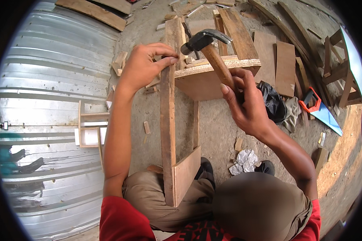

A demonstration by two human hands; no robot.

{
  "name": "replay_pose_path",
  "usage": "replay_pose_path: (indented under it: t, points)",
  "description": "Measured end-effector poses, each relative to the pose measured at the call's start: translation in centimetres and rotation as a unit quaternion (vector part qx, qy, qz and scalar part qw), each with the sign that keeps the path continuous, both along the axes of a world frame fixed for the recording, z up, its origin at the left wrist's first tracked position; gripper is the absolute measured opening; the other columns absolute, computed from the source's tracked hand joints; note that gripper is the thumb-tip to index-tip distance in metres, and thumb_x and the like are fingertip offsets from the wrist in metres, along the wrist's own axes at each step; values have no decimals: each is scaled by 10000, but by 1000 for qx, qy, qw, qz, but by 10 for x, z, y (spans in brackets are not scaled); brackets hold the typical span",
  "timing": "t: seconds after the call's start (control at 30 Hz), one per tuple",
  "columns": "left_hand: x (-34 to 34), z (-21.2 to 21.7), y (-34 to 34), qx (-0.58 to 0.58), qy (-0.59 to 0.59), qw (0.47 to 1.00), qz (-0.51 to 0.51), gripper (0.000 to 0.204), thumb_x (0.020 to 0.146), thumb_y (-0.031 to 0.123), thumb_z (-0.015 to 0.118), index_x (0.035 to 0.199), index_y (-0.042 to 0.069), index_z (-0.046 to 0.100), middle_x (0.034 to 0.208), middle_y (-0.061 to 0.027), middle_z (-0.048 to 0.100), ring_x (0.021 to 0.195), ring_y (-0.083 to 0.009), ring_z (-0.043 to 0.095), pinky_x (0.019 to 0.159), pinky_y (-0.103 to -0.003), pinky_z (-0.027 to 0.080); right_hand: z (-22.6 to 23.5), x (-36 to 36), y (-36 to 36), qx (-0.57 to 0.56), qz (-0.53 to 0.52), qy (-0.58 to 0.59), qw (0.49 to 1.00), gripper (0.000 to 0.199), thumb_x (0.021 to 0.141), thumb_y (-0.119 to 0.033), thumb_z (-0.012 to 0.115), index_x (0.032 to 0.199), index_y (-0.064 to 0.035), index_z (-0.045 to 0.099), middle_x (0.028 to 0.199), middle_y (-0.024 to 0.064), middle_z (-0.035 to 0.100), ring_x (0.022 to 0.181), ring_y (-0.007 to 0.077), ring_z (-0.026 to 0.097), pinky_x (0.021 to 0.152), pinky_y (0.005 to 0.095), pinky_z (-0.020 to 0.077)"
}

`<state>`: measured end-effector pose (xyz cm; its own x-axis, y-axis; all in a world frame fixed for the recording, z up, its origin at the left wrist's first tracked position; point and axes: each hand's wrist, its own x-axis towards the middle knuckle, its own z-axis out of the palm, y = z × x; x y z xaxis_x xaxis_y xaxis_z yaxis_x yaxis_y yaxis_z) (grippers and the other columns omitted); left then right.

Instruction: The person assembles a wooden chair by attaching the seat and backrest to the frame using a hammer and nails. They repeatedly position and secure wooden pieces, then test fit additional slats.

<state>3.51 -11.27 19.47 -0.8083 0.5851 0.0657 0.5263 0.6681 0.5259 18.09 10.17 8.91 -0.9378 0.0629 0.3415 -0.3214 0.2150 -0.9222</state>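
Note:
My right hand (pixel 249 106) grips a claw hammer (pixel 216 62) by its wooden handle. The hammer's dark metal head is raised above a plywood-topped wooden piece (pixel 201 83). At the far end of a long narrow wooden frame (pixel 167 124), my left hand (pixel 142 66) has thumb and forefinger pinched together; whatever they hold is too small to make out. The frame's near end, with a short plywood crosspiece (pixel 187 172), rests against my left thigh.
A handsaw (pixel 323 114) with an orange handle lies at the right near a black plastic bag (pixel 271 102). Crumpled paper (pixel 244 161) sits by my shoe. Corrugated metal sheeting (pixel 48 92) stands at the left. Long planks (pixel 297 32) and wood scraps litter the ground.

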Motion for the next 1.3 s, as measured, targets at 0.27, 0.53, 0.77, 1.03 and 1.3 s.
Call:
replay_pose_path:
  t: [0.27, 0.53, 0.77, 1.03, 1.3]
  points:
    - [5, 1, 2, -8, 13, 1000, 6, 165, 804, 81, 747, 964, 43, 760, 1066, -100, 722, 1052, -210, 650, 1015, -359, 426, -1, -6, -14, -11, -6, 24, 1000, 324, 966, -85, 567, 1213, 5, 379, 855, 243, 651, 722, 357, 685, 598, 390, 500]
    - [0, -3, -2, 15, -5, 1000, 13, 177, 805, 85, 752, 977, 43, 761, 1033, -90, 729, 1000, -184, 657, 999, -349, 435, -2, -7, -15, -5, -7, 30, 999, 323, 961, -75, 570, 1211, -2, 378, 831, 236, 641, 664, 342, 678, 554, 385, 486]
    - [2, -3, 0, 15, 26, 1000, 0, 167, 800, 73, 752, 964, 47, 766, 1010, -89, 734, 974, -182, 666, 952, -330, 468, -3, -6, -15, -10, -16, 16, 1000, 321, 961, -75, 571, 1205, 0, 376, 816, 226, 644, 668, 331, 683, 548, 379, 487]
    - [8, 5, 2, -14, 27, 999, 9, 169, 781, 57, 748, 949, 50, 768, 1016, -93, 737, 956, -190, 681, 923, -318, 483, -3, -4, -18, -11, -25, 44, 999, 308, 957, -64, 574, 1186, 5, 380, 802, 219, 643, 653, 315, 678, 545, 372, 482]
    - [7, 5, 1, -23, 30, 999, 11, 172, 773, 74, 761, 944, 56, 769, 1012, -97, 738, 952, -188, 685, 889, -303, 498, 3, -4, -14, -6, -13, 23, 1000, 323, 951, -52, 579, 1198, 4, 378, 800, 211, 642, 613, 290, 665, 528, 352, 473]
